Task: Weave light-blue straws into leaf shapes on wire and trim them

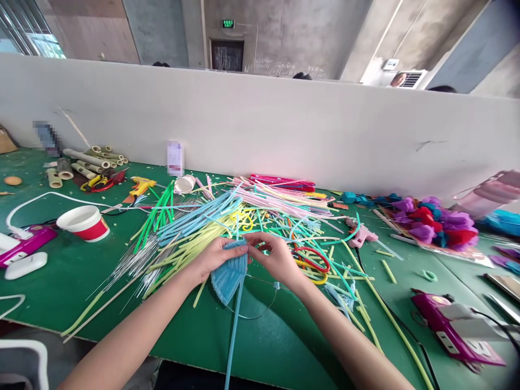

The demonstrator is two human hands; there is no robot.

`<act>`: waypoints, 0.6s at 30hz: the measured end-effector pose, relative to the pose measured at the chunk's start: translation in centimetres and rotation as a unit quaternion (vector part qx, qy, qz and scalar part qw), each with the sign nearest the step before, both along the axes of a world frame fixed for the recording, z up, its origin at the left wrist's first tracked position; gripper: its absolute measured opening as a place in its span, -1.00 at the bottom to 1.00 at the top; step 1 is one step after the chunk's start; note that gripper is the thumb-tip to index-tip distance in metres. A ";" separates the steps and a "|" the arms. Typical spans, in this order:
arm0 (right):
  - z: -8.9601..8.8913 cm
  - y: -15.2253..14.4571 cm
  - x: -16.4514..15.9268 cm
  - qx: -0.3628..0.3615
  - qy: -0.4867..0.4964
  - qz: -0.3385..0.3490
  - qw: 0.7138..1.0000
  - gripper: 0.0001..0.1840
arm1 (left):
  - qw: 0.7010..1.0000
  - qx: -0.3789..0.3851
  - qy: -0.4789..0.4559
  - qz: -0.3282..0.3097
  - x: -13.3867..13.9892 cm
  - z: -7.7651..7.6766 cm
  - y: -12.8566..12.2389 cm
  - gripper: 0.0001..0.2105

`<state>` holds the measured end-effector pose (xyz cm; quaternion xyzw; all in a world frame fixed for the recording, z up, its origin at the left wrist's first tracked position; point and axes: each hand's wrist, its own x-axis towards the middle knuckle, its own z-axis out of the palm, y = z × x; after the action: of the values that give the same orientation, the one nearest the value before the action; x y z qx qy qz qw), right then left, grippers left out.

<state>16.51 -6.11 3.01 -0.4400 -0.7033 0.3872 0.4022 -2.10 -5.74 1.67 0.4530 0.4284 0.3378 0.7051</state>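
A blue fan-shaped piece (228, 281), made of pipe cleaners side by side, is held up over the table's near half. My left hand (216, 257) grips its upper part, thumb across the front. From the right, my right hand (273, 255) pinches the upper right edge, its fingertips close to my left thumb. A long blue pipe cleaner (233, 338) runs along that edge and hangs down past the table's front. What lies exactly between my right fingertips is hidden. A thin wire loop (266, 313) with a small blue knot extends beneath the right hand.
Piles of blue pipe cleaners (199, 216), with yellow, pink and green ones, spread behind my hands. A yellow glue gun (142, 186), a paper cup (83, 223) and bamboo pieces (87, 162) are left. Rightward are a pink glue gun (361, 236), purple-red flowers (441, 219) and a power strip (455, 333).
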 end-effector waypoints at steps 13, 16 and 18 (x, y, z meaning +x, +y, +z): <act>-0.3 -0.5 0.0 0.010 0.029 0.005 1.000 -0.83 | 0.999 -0.048 -0.025 -0.001 0.0 -0.1 -0.1 -0.62; 0.0 -0.8 0.1 0.044 0.001 0.013 0.999 -0.83 | 0.998 -0.052 -0.026 -0.004 0.0 -0.1 -0.1 -0.63; 0.2 -1.1 0.2 0.067 -0.013 0.027 0.997 -0.81 | 0.998 -0.050 -0.025 -0.005 0.0 -0.2 -0.1 -0.65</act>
<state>16.69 -7.22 3.18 -0.3980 -0.7444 0.3441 0.4111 -2.09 -5.85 1.51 0.4107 0.4243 0.3235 0.7394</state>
